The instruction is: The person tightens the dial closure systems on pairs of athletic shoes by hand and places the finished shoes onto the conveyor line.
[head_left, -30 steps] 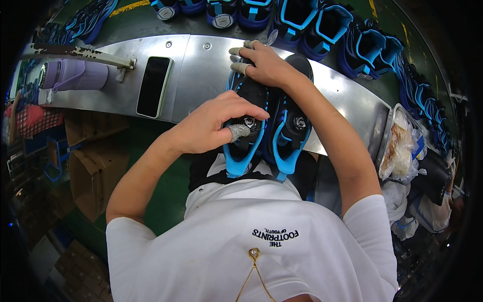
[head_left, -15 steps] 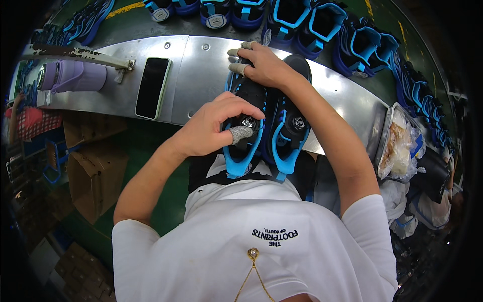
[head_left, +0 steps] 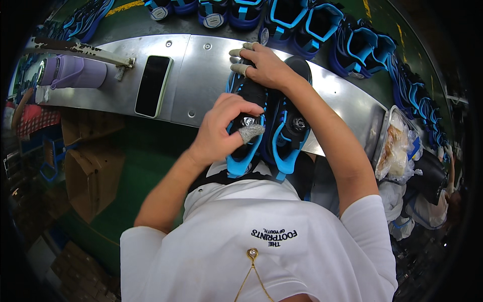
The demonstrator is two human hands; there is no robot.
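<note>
I see left hand (head_left: 221, 126) loosely curled, thumb and forefinger parted at the dial (head_left: 248, 121). Left shoe (head_left: 250, 95) lies right of its palm, toe pointing away; right hand (head_left: 266, 64) covers toe, grip unclear.

The right hand (head_left: 269, 65) hid the toe of the left shoe (head_left: 250, 94), and the right forearm (head_left: 332, 126) covered part of the right shoe (head_left: 293, 130). The left hand (head_left: 221, 126) concealed some of the left shoe's outer side, its lower fingers curled out of sight. Past the far edge of the metal tabletop (head_left: 196, 75), several shoes (head_left: 244, 19) were cut off at the top. By its right end, crumpled plastic (head_left: 400, 153) obscured the contents; farther right, a person's arm (head_left: 451, 173) was blurred.
</note>
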